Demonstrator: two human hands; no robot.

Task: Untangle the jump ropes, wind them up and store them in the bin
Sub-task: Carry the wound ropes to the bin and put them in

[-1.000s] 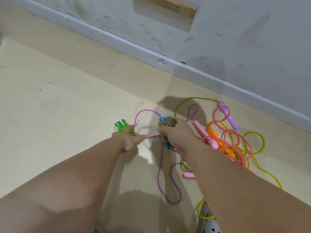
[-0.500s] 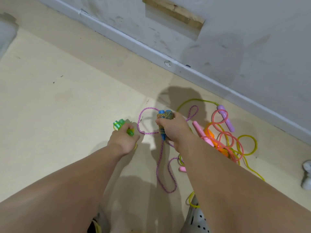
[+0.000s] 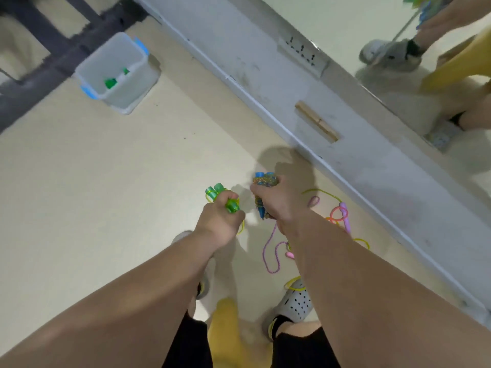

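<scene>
Bin (image 3: 140, 81) far left is blurred, the green thing (image 3: 111, 82) inside unreadable, and the right forearm (image 3: 345, 274) hides much of the rope tangle (image 3: 335, 218).

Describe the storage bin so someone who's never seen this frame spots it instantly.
Follow the grey wall toward the upper left of the head view, up to a dark frame. The bin stands there on the beige floor. It is the only container: a translucent white tub with blue latches and something green inside.

green-handled rope (image 3: 218, 189): wound, in left hand (image 3: 220, 221) | blue-handled rope (image 3: 263, 179): bundled, in right hand (image 3: 279, 203) | bin (image 3: 87, 67): upright, far left
</scene>
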